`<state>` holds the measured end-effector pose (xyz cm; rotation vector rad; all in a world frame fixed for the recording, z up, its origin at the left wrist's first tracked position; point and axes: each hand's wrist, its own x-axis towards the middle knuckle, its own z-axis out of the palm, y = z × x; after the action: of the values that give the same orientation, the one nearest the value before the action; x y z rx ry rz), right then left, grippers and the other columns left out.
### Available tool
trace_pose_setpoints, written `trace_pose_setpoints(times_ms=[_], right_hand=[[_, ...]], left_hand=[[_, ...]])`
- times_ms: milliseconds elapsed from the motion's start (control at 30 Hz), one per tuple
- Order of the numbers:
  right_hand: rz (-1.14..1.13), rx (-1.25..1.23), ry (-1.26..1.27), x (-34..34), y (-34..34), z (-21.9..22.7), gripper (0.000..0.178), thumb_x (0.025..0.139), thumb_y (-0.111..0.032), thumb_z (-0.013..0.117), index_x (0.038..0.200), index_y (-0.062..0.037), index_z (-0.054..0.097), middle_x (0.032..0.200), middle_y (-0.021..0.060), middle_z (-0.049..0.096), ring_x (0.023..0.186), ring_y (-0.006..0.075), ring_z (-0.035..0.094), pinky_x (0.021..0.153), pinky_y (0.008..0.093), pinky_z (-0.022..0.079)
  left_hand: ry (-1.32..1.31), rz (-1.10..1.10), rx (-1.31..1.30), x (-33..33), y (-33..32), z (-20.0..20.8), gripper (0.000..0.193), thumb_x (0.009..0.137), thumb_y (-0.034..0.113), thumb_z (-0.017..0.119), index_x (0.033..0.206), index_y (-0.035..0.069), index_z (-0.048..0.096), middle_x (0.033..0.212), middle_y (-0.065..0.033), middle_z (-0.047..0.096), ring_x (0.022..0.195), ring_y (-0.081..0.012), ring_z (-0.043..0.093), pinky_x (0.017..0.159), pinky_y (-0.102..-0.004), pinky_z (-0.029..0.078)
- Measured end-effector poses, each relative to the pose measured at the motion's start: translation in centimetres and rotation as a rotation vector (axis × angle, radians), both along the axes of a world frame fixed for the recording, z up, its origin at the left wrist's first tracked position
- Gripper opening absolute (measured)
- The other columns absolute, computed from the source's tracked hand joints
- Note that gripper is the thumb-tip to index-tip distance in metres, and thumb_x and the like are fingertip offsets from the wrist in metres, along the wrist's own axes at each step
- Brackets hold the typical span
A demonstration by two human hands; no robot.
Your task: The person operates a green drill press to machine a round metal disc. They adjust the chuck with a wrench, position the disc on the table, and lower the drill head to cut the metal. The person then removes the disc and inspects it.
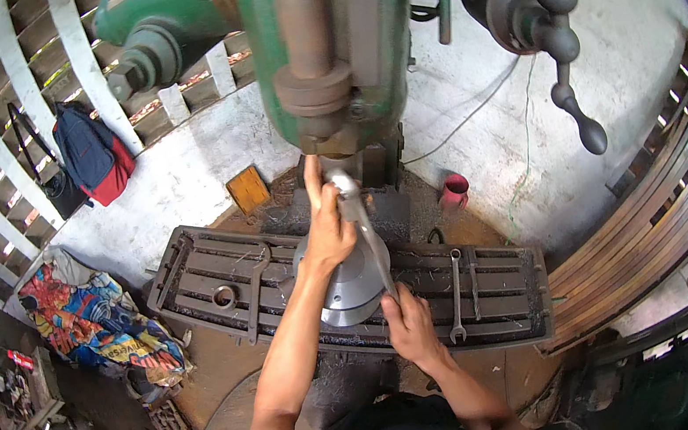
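My right hand (412, 325) is closed around the lower end of a long steel wrench (373, 242), which rises toward the machine's spindle (314, 95). My left hand (331, 230) is beside the wrench's upper end, its index finger stretched up to the spindle's lower end and its other fingers curled. What those curled fingers hold, if anything, is hidden. Beneath both hands a round grey metal workpiece (343, 295) sits on the slotted machine table (508, 302). An open-ended wrench (456, 292) lies on the table to the right, another wrench (257, 290) and a metal ring (225, 297) to the left.
The green machine head (261, 67) hangs above, with a ball-ended crank handle (559, 49) at right. Behind the table are a red cup (453, 191) and a wooden board (248, 190). Colourful cloth (101, 314) lies at left; a backpack (92, 150) hangs on the slatted wall.
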<state>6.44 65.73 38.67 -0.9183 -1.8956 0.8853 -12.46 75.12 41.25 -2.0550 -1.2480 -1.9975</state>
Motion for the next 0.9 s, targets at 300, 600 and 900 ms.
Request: trace_pose_setpoints(times_ms=[300,600,900], right_hand=[[0.413,0.349,0.858,1.5,-1.3,0.6,0.031,0.099,-0.027,0.047,0.077,-0.0056,0.046,0.065,0.0109,0.051,0.056,0.0227,0.045,0.053,0.0364,0.036],[0.200,0.153,0.508,0.9,-1.9,-1.7,0.025,0.098,-0.017,0.048,0.098,0.0073,0.054,0.069,0.0229,0.060,0.063,0.0392,0.064,0.053,0.0397,0.046],[0.076,0.144,0.238,1.0,-2.5,1.6,0.025,0.097,-0.019,0.053,0.091,0.0051,0.050,0.063,0.0179,0.054,0.054,0.0310,0.059,0.049,0.0396,0.042]], left_hand=[[-0.015,0.001,-0.007,0.3,0.3,-0.1,0.050,0.064,-0.011,0.044,0.112,0.003,0.053,0.153,-0.0309,0.007,0.142,-0.0499,0.013,0.116,-0.0501,0.013],[-0.032,-0.046,0.011,0.4,0.2,0.1,0.044,0.069,-0.008,0.048,0.111,0.002,0.054,0.152,-0.0315,0.009,0.142,-0.0506,0.012,0.116,-0.0505,0.013],[0.007,-0.021,0.056,0.5,0.2,0.4,0.044,0.074,-0.016,0.043,0.114,0.003,0.050,0.152,-0.0315,0.007,0.140,-0.0504,0.017,0.113,-0.0482,0.023]])
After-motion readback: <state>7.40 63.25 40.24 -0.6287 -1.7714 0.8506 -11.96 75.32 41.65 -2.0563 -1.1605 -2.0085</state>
